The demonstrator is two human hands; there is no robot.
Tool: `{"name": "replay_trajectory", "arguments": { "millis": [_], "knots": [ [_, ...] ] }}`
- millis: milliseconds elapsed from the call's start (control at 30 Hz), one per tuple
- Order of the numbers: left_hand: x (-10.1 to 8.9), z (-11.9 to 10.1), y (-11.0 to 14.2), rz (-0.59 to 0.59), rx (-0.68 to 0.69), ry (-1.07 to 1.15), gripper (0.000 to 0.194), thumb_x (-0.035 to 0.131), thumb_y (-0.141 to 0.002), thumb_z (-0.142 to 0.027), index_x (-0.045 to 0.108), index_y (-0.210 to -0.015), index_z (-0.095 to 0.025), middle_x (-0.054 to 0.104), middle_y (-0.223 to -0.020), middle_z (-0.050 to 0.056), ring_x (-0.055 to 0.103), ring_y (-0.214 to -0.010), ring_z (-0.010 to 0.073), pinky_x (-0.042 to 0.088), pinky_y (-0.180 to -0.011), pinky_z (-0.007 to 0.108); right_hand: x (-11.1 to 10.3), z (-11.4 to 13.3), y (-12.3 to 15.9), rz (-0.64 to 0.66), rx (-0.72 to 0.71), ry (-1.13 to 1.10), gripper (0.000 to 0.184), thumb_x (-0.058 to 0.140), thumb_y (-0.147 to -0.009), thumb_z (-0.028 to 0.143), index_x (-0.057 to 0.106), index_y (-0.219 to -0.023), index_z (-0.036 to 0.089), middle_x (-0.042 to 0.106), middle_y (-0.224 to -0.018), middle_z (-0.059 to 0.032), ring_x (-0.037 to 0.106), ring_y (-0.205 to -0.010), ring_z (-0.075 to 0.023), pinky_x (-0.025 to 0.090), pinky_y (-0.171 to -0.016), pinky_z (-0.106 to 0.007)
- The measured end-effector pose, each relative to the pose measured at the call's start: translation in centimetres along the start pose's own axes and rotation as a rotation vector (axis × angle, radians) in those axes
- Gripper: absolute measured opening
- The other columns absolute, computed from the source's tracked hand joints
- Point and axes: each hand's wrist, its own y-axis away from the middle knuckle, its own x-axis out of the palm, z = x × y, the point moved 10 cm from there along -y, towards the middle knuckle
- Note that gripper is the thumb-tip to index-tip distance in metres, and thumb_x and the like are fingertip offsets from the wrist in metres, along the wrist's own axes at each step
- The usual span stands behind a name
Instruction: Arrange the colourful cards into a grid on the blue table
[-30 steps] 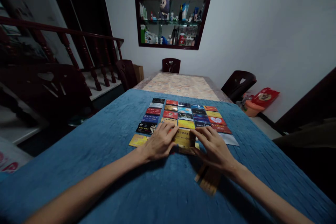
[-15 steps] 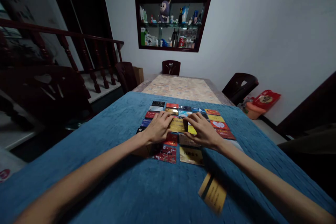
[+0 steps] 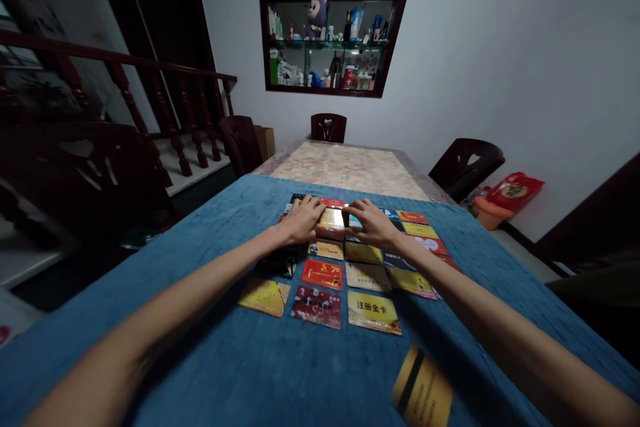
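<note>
A shiny gold plastic card (image 3: 331,219) is held up by its two short edges between my hands, above the far rows of cards. My left hand (image 3: 301,220) pinches its left edge and my right hand (image 3: 371,223) its right edge. Below them, plastic cards lie face up in rows, among them a red card (image 3: 323,274), a dark red patterned card (image 3: 317,307) and a gold card with large dark characters (image 3: 374,311). At the near left is a yellow card (image 3: 264,296). My hands and forearms hide parts of several cards.
A blue cloth (image 3: 200,360) covers the near part of the table, with patterned tabletop (image 3: 345,167) beyond. Near the front, a blurred gold card with a black stripe (image 3: 425,390) appears apart from the rows. Dark chairs (image 3: 329,127) stand around the table.
Both hands have moved away from me with the gold card, from the middle of the rows toward the far rows. Nearer cards are now uncovered, and the view has shifted slightly.
</note>
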Motion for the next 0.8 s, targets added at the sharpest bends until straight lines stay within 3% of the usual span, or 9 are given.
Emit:
{"name": "replay_trajectory", "arguments": {
  "millis": [133, 467, 800],
  "knots": [
    [1.0, 1.3, -1.6, 0.036, -0.054, 0.012, 0.037, 0.055, -0.085, -0.02, 0.055, -0.121, -0.016, 0.054, -0.128, 0.014, 0.043, -0.12, 0.0302, 0.039, -0.096, 0.045, 1.1, -1.3, -1.2, 0.022, 0.033, -0.003, 0.023, 0.066, -0.088, 0.03, 0.068, -0.107, 0.018, 0.064, -0.114, -0.0122, 0.052, -0.099, -0.0264, 0.043, -0.088, -0.036],
    [4.0, 3.4, -4.6, 0.148, -0.105, 0.024, 0.031, 0.053, -0.084, -0.021, 0.06, -0.113, -0.014, 0.056, -0.125, 0.016, 0.045, -0.122, 0.0316, 0.042, -0.098, 0.051, 5.0, -4.5, -3.3, 0.098, 0.141, 0.001, 0.022, 0.065, -0.089, 0.027, 0.07, -0.109, 0.02, 0.067, -0.119, -0.012, 0.054, -0.105, -0.0278, 0.041, -0.086, -0.034],
    [5.4, 3.9, -5.2, 0.227, -0.111, 0.024, 0.031, 0.053, -0.083, -0.02, 0.063, -0.112, -0.019, 0.057, -0.124, 0.014, 0.046, -0.122, 0.0309, 0.042, -0.1, 0.053, 7.5, -5.6, -4.3, 0.165, 0.144, 0.026, 0.026, 0.066, -0.09, 0.031, 0.071, -0.113, 0.02, 0.069, -0.119, -0.0125, 0.058, -0.106, -0.0284, 0.041, -0.09, -0.035]
  ]
}}
